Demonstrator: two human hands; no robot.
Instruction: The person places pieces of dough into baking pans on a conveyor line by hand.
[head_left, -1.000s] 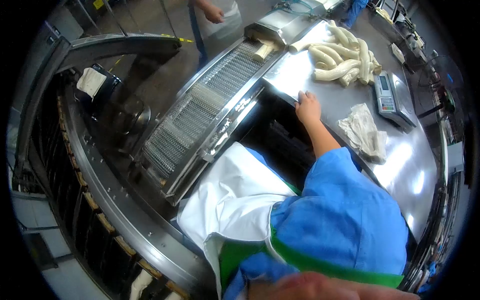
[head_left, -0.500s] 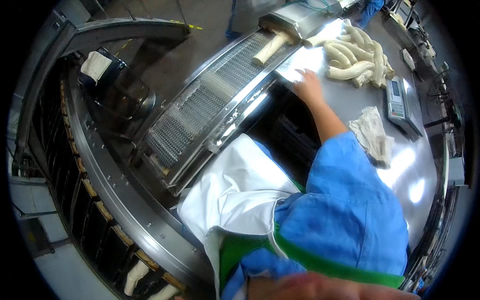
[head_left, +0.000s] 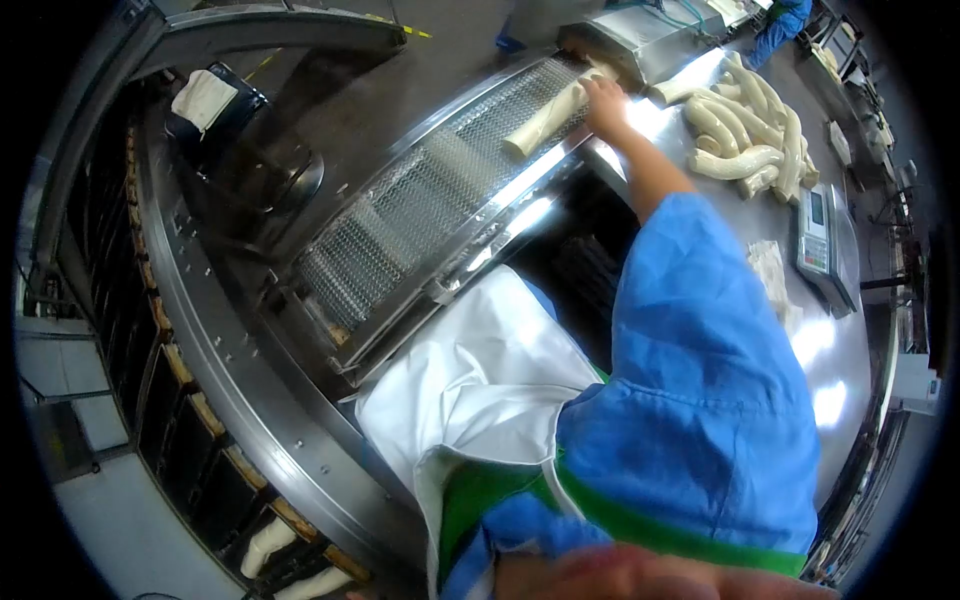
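Note:
A long, pale dough roll lies on the wire-mesh conveyor belt, close to the machine's outlet. My right hand reaches across the belt's edge, its fingers bent over the roll's far end. Just right of that hand, on the steel table, rests a pile of twisted dough rolls. My left hand is out of sight.
A digital scale and a crumpled white cloth sit on the table at right. Black baking pans, some holding dough, line a curved metal rail at left. A chair stands beyond the belt.
My right hand has moved from the table's edge up and onto the dough roll. That roll has travelled along the belt, away from the outlet. The view has shifted slightly.

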